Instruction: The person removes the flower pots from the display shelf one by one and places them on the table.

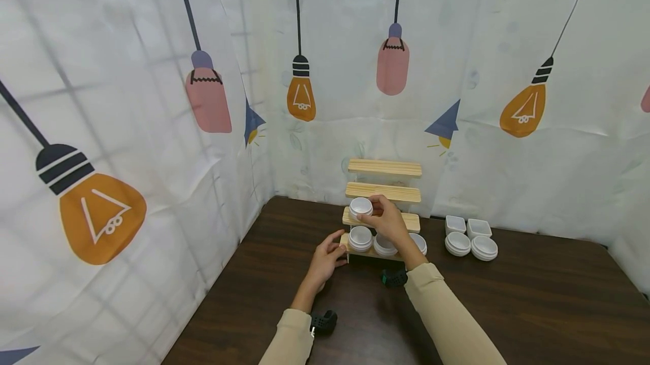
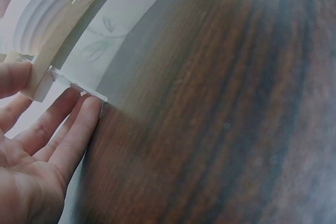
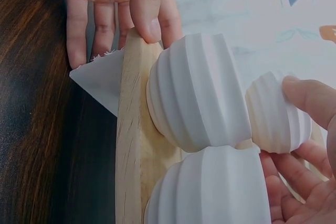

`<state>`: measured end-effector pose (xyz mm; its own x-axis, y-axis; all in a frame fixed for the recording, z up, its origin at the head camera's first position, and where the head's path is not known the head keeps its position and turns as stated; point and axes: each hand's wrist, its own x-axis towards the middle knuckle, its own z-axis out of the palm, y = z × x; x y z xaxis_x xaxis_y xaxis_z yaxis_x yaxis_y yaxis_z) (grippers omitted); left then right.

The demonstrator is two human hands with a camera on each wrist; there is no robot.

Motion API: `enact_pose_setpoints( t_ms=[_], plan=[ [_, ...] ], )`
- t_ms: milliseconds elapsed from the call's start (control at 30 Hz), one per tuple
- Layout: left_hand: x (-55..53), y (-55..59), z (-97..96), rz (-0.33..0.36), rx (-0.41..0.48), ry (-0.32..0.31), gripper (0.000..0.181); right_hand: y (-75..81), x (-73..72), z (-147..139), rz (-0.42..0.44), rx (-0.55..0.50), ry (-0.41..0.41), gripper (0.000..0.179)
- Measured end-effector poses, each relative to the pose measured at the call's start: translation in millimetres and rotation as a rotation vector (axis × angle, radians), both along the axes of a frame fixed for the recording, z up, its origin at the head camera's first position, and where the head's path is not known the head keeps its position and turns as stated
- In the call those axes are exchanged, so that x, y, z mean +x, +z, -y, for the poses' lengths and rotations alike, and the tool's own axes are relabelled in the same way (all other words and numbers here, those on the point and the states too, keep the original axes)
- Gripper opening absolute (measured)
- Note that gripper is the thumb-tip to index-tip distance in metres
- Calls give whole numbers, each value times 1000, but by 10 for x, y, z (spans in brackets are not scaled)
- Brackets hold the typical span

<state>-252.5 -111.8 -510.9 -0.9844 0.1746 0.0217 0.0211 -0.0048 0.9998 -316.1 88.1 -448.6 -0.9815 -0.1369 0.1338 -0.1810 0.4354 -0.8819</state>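
Observation:
A tiered stand [image 1: 384,167] with pale wooden shelves rises against the back wall. On its second shelf from the bottom, at the left end, my right hand [image 1: 391,225] pinches a small white ridged bowl [image 1: 361,206] between thumb and fingers. My left hand [image 1: 323,262] grips the left end of the lowest shelf [image 2: 58,40]. Its thumb lies on the wood, with the other fingers against the white side support [image 3: 102,77]. White ridged bowls [image 3: 197,95] line that lowest shelf, one right beside the left thumb; the right arm partly covers the row.
Right of the stand, two square white dishes [image 1: 479,228] sit behind round white bowls [image 1: 484,247] on the dark wooden table [image 1: 548,291]. A white curtain [image 1: 335,145] printed with lamps hangs close behind and along the left. The two upper shelves [image 1: 383,191] hold nothing.

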Motion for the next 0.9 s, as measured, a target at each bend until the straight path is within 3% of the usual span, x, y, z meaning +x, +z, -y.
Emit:
enact_pose_setpoints(
  t_ms=[733, 900],
  plan=[
    [-2, 11, 3, 1, 6, -11, 47, 9, 52, 14, -61, 2, -6, 56],
    [-87, -108, 3, 7, 2, -11, 48, 19, 93, 30, -68, 8, -25, 55]
  ],
)
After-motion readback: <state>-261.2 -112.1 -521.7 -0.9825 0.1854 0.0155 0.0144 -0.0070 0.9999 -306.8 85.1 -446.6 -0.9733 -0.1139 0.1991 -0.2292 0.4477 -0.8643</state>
